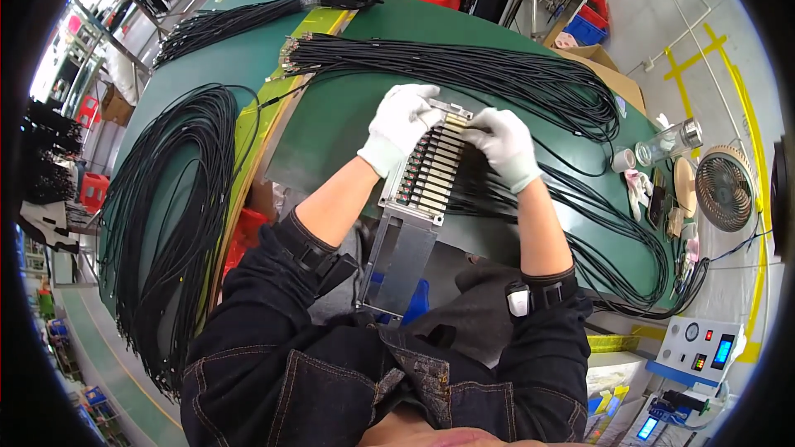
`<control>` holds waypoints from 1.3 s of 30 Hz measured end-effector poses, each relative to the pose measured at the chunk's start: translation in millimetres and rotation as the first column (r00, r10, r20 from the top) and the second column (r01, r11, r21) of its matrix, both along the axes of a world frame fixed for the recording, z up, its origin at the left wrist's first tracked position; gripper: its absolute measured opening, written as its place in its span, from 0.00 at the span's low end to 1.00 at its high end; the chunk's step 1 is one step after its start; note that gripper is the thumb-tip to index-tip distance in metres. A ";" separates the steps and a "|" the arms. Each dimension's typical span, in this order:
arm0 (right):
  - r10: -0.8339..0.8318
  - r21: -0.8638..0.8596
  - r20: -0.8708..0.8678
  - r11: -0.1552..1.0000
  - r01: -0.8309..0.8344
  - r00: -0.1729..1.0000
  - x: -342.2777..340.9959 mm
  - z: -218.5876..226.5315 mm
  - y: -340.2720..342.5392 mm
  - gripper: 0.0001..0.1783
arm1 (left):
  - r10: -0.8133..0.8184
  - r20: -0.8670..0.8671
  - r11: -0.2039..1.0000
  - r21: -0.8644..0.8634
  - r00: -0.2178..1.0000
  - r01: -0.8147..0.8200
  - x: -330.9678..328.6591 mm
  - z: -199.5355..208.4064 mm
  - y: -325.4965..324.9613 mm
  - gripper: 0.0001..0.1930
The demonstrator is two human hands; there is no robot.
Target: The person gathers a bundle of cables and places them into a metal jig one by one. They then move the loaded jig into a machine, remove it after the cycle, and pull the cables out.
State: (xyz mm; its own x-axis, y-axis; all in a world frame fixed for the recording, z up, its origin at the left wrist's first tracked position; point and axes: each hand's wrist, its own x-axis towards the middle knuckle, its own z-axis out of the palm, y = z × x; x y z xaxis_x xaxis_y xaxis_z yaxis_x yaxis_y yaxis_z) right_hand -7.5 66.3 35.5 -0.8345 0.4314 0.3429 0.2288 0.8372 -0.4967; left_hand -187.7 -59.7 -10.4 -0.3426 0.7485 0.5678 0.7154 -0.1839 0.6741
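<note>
The slotted fixture [435,167] is sloping toward the person at the desk's [464,26] near edge — probably for easy reach from both sides. Over its far left side the left hand [403,122] is bending its fingers, seemingly steadying it; beside its far right side the right hand [503,145] is drawing its fingertips close — whether either is grasping anything, I cannot tell. Beyond the fixture, 1 cable bundle [447,69] is lying outstretched, perhaps against tangling. Right of the fixture, a clear jar [672,141] is sitting, its contents unclear.
</note>
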 end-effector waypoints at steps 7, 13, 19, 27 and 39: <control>-0.050 -0.254 -0.076 0.967 0.030 0.996 7.7 -3.3 9.1 0.08 | 0.237 -0.113 0.971 0.023 0.965 -0.236 -13.4 2.6 -5.7 0.09; -0.088 0.199 0.045 0.977 0.078 0.995 0.9 -14.3 15.3 0.05 | 0.321 -0.134 0.937 -0.096 0.938 -0.335 -15.0 -13.6 -5.1 0.11; -0.108 0.352 0.008 0.931 0.098 0.994 1.8 -21.2 18.9 0.04 | 0.284 -0.085 0.909 -0.293 0.955 -0.296 -14.3 -10.7 -5.7 0.12; -0.071 0.393 -0.030 0.916 0.077 0.997 -0.5 -24.3 17.7 0.04 | 0.237 -0.056 0.901 -0.362 0.970 -0.241 -21.1 -24.7 0.9 0.13; -0.323 0.294 -0.037 0.901 0.319 0.946 11.1 -22.1 38.5 0.06 | -0.022 -0.565 0.886 -0.394 0.825 -0.246 22.9 5.9 2.0 0.18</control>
